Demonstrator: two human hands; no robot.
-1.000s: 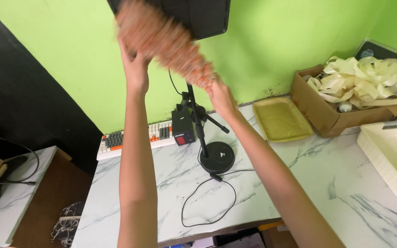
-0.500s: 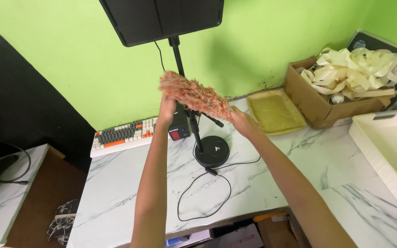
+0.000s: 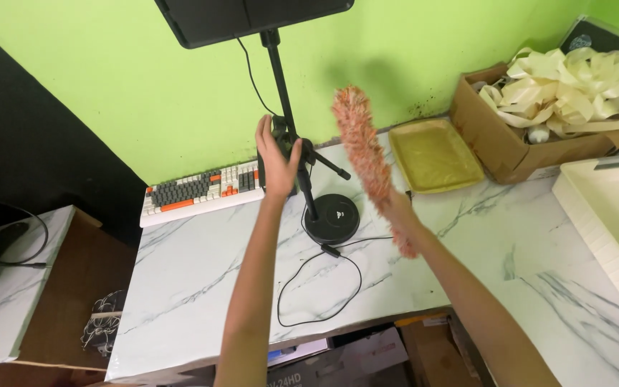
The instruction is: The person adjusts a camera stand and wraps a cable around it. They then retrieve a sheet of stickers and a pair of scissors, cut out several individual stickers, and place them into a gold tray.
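The right hand (image 3: 397,208), just right of frame centre, is closed around the lower part of a long fluffy orange-and-white duster (image 3: 364,154), which rises tilted toward upper centre; most of the hand is hidden behind the fibres. The left hand (image 3: 276,159) is raised at centre, fingers spread and holding nothing, just in front of the thin black metal stand pole (image 3: 286,107). The pole rises from a round black base (image 3: 332,218) on the white marble-pattern tabletop (image 3: 202,279) and carries a dark flat panel (image 3: 252,18) at the top edge. A black cable (image 3: 309,287) loops below the base. A grey, white and orange keyboard (image 3: 198,192) lies left of centre against the green wall. A shallow yellow tray (image 3: 434,154) sits right of the duster, and beyond it a brown cardboard box (image 3: 496,143) holds pale ribbon strips.
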